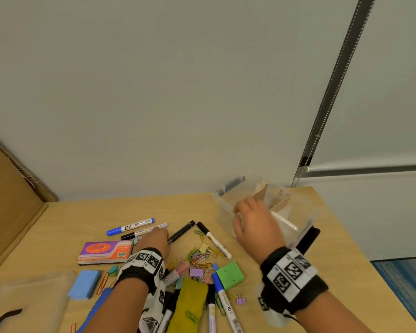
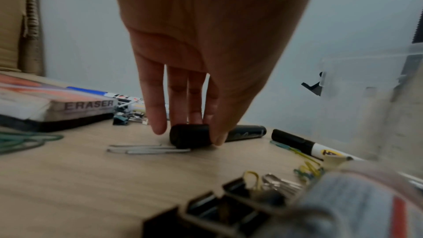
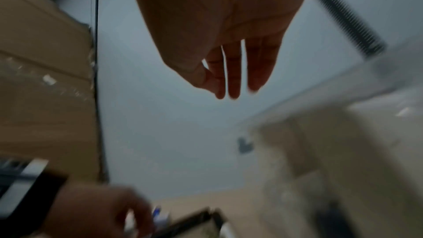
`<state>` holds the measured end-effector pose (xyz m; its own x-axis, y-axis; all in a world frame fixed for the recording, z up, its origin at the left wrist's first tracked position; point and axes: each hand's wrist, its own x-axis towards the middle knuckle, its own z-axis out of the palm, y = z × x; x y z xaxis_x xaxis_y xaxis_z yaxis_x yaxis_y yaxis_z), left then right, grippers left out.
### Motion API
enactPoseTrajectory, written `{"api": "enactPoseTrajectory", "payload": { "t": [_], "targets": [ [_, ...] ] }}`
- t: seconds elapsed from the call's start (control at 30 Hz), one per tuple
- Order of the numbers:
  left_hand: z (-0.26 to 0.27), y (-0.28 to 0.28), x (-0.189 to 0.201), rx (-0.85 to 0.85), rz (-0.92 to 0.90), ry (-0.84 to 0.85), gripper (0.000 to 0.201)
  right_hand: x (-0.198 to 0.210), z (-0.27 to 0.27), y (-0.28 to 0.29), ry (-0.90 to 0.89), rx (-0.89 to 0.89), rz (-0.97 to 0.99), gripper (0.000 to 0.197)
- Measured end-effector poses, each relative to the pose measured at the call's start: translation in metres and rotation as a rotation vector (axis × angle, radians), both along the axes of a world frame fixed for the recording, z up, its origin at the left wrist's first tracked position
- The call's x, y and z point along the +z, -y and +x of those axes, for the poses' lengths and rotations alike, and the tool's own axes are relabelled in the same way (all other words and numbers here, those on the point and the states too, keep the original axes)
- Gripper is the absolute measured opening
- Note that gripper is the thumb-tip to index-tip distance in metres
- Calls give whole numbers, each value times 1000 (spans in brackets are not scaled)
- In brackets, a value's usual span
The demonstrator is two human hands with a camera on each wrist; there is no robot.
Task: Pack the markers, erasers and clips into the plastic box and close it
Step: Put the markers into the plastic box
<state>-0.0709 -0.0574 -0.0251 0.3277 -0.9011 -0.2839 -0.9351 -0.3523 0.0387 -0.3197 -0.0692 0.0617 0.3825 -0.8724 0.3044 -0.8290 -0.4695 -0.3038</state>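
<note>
A slim black marker (image 2: 194,136) lying on the pale wooden worktop (image 1: 322,236) is pinched between the thumb and fingertips (image 2: 158,126) of the left hand (image 1: 154,241). The right hand (image 1: 255,222) is held relaxed, fingers extended and holding nothing, above the near edge of the clear plastic box (image 1: 226,205), which stands open just beyond it. Between the two hands a white marker with a black cap (image 1: 214,239) and a heap of coloured paper clips (image 1: 199,255) are seen. Left of the left hand a boxed whiteboard eraser (image 1: 103,252) and a light blue foam block (image 1: 84,283) are found; a green foam block (image 1: 229,275) lies nearer the right wrist.
</note>
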Motion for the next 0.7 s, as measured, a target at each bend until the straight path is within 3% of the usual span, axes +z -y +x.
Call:
{"api": "enactPoseTrajectory", "payload": {
  "t": [0.07, 0.2, 0.33, 0.43, 0.53, 0.7],
  "targets": [
    [0, 2, 0, -5, 11, 37, 26, -19, 24, 3, -95, 57, 139, 18],
    [-1, 1, 1, -25, 17, 92, 26, -60, 50, 9, -452, -7, 444, 32],
    [4, 0, 2, -37, 3, 37, 27, -74, 59, 9, -504, -44, 485, 27],
    [11, -1, 5, -12, -17, -112, 24, -57, 60, 9, -492, -19, 476, 23],
    [17, -11, 6, 39, -83, -267, 20, -21, 49, 4, -338, 40, 383, 20],
    [15, -34, 11, 91, -255, -421, 28, 47, 0, 4, 234, 128, 228, 13]
  ]
}}
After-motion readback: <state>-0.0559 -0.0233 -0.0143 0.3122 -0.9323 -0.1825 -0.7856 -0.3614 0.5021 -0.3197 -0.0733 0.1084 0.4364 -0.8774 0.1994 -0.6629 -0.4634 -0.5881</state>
